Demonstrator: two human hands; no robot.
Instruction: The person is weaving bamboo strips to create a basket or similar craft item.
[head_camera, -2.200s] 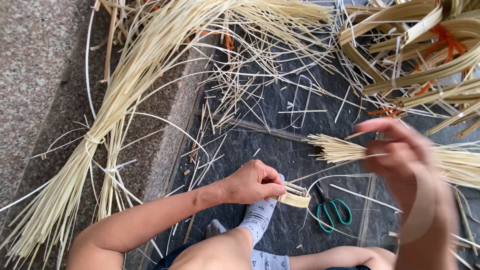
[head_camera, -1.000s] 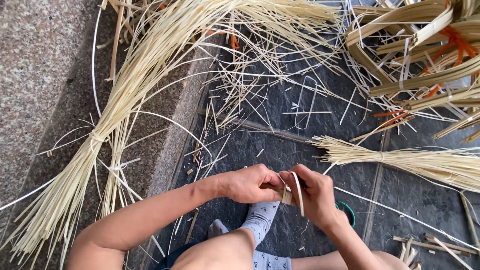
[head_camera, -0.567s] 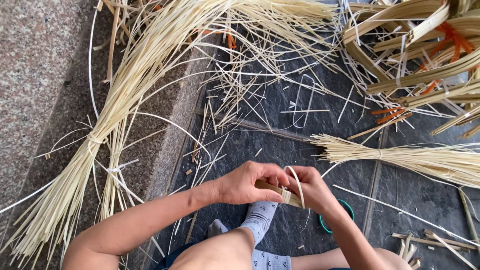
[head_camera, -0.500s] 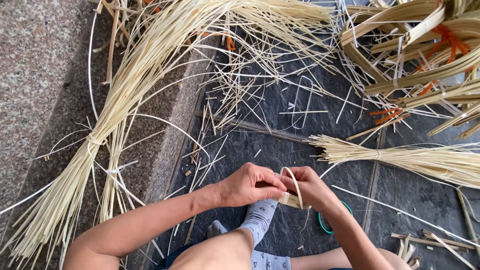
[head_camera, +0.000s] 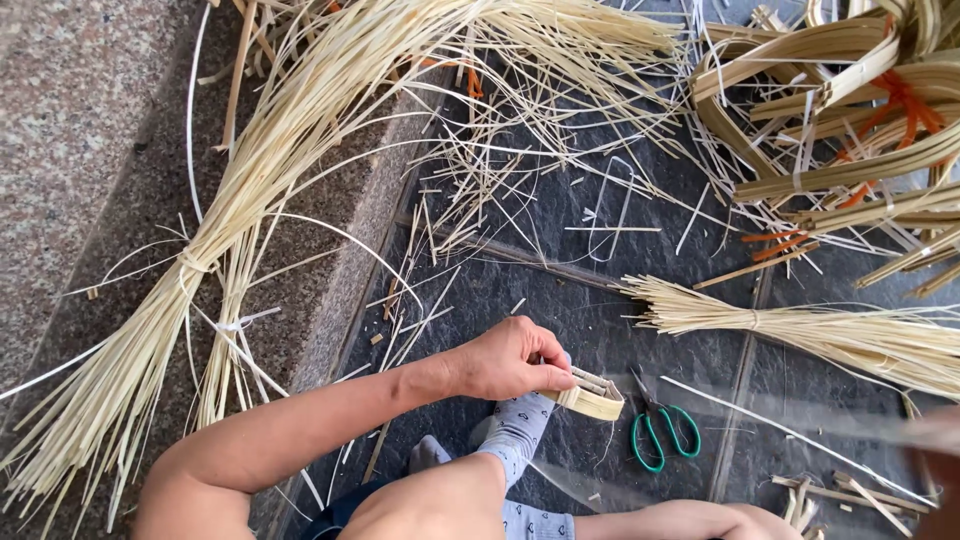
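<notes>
My left hand (head_camera: 505, 358) pinches a small bundle of short, folded pale cane strips (head_camera: 592, 396) just above my foot in a grey patterned sock (head_camera: 518, 430). My right hand (head_camera: 935, 438) is only a blur at the right edge, far from the bundle. A faint blurred streak runs from it toward my foot, and I cannot tell whether it holds anything. Green-handled scissors (head_camera: 659, 428) lie on the dark stone floor (head_camera: 560, 300) right of the bundle.
A long tied sheaf of pale cane (head_camera: 230, 230) arcs over the granite step (head_camera: 70, 130) at left. A second tied sheaf (head_camera: 800, 330) lies at right, with wide bent splints and orange ties (head_camera: 860, 110) behind it. Loose slivers litter the floor.
My right hand has left the bundle and swung out to the right edge, uncovering the scissors. My left hand still holds the bundle in the same place.
</notes>
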